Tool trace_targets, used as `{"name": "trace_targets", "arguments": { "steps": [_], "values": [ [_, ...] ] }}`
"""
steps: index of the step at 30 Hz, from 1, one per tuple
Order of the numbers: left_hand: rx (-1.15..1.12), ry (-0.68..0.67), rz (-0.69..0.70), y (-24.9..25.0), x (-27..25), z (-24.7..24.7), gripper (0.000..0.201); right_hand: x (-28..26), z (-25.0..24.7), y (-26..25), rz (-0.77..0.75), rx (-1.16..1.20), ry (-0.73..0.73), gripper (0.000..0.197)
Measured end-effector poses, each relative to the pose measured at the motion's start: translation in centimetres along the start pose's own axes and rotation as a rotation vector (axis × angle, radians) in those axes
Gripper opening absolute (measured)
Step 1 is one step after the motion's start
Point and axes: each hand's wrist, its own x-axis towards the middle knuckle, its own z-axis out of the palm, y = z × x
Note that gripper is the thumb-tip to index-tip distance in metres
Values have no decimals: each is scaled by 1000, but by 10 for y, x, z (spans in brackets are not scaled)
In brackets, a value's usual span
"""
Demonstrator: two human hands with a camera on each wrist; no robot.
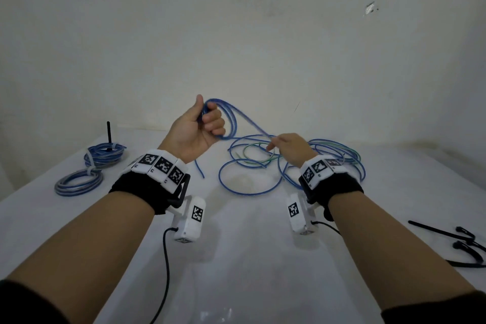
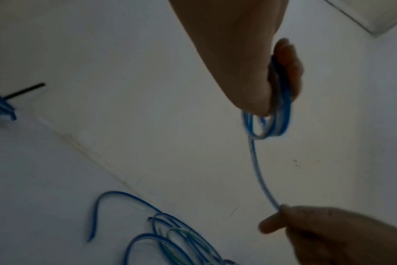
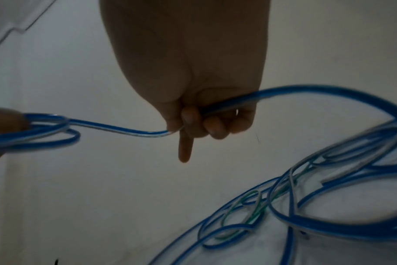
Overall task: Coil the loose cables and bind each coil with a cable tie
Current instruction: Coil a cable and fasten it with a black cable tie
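Observation:
My left hand (image 1: 203,123) is raised above the white table (image 1: 236,258) and grips a few loops of blue cable (image 1: 228,116), seen again (image 2: 281,111) in the left wrist view. One strand runs from those loops down to my right hand (image 1: 285,148), which holds it (image 3: 125,130) with curled fingers, the index finger (image 3: 185,148) sticking out. Behind and beside the right hand lies a tangle of loose blue cables (image 1: 263,171) with a green one (image 1: 252,158) among them.
Two bound blue coils (image 1: 105,156) (image 1: 77,183) lie at the table's left, the farther one with a black tie tail (image 1: 108,135) standing up. Black cable ties (image 1: 462,242) lie at the right edge. A white wall (image 1: 236,34) rises just behind the table.

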Motion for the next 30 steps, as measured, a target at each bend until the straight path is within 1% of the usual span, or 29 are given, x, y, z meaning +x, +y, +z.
{"name": "trace_targets", "arguments": {
  "steps": [2, 4, 6, 8, 9, 11, 13, 15, 17, 18, 20, 23, 25, 27, 28, 30],
  "values": [
    [-45, 72, 134, -1, 7, 2, 45, -7, 8, -4, -30, -31, -95, 34],
    [-35, 146, 229, -1, 12, 3, 39, -11, 18, -6, -35, 9, -132, 26],
    [-31, 224, 319, -1, 16, 4, 35, -16, 27, -6, -53, 44, -118, 17],
    [57, 291, 378, -4, 19, 5, 29, -19, 32, -5, -128, 8, -86, 18],
    [177, 323, 399, -8, 20, 7, 25, -20, 33, -6, -167, -22, -80, 20],
    [555, 351, 431, -22, 21, 8, 19, -22, 35, -9, -205, -19, -106, 24],
    [948, 278, 449, -38, 18, 6, 18, -23, 32, -14, -213, 52, -147, 25],
    [1254, 147, 396, -48, 13, 1, 15, -26, 25, -21, -198, 125, -168, 25],
    [1462, 69, 315, -53, 8, -4, 16, -28, 16, -28, -189, 181, -142, 26],
    [1514, 54, 281, -54, 6, -5, 19, -29, 13, -30, -202, 181, -120, 23],
    [1599, 50, 230, -57, 5, -1, 22, -30, 9, -31, -245, 125, -102, 10],
    [1829, 120, 219, -56, 7, 1, 25, -30, 6, -25, -342, 28, -103, 18],
    [1888, 190, 199, -53, 8, -1, 27, -28, 3, -20, -384, -8, -22, 19],
    [1874, 231, 166, -50, 9, -4, 33, -26, 1, -16, -412, -37, 66, 18],
    [1871, 224, 145, -50, 9, -5, 36, -26, 1, -15, -426, -93, 99, 15],
    [1858, 163, 86, -51, 7, -2, 40, -26, 1, -13, -448, -319, 182, 6]
  ]
}}
